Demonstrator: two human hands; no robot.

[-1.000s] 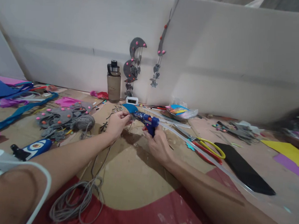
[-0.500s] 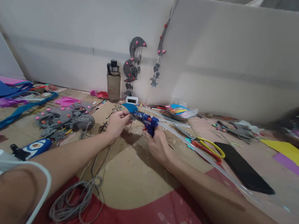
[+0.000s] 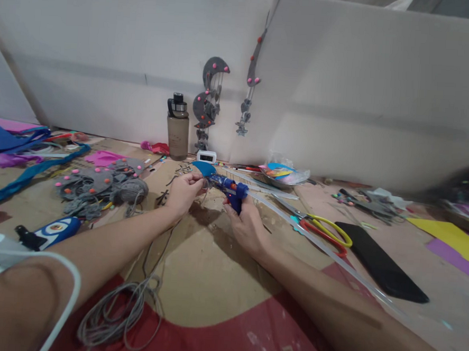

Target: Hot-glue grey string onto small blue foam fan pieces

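My right hand (image 3: pixel 247 224) is wrapped round the handle of a blue hot glue gun (image 3: pixel 235 192), which has a long clear glue stick (image 3: pixel 318 239) running out of its back. The gun's nozzle points left, close to the fingertips of my left hand (image 3: pixel 184 193). Those fingers pinch a small grey felt piece (image 3: pixel 206 184), mostly hidden by the fingers and the nozzle. Grey cord (image 3: pixel 160 258) runs from beneath my left hand down to a loose coil (image 3: pixel 110 316) on the cardboard. A blue curved piece (image 3: pixel 204 168) lies just behind the nozzle.
Red and yellow scissors (image 3: pixel 328 231) and a black phone-like slab (image 3: pixel 380 261) lie right. Grey felt pieces with pom-poms (image 3: pixel 87 179) and a yarn ball (image 3: pixel 132 190) sit left. A bottle (image 3: pixel 177 129) stands by the wall, near hanging grey moon ornaments (image 3: pixel 215 73).
Almost nothing differs. Both hands keep their places, with the glue gun's nozzle still at the small grey felt piece; the view has shifted very slightly.
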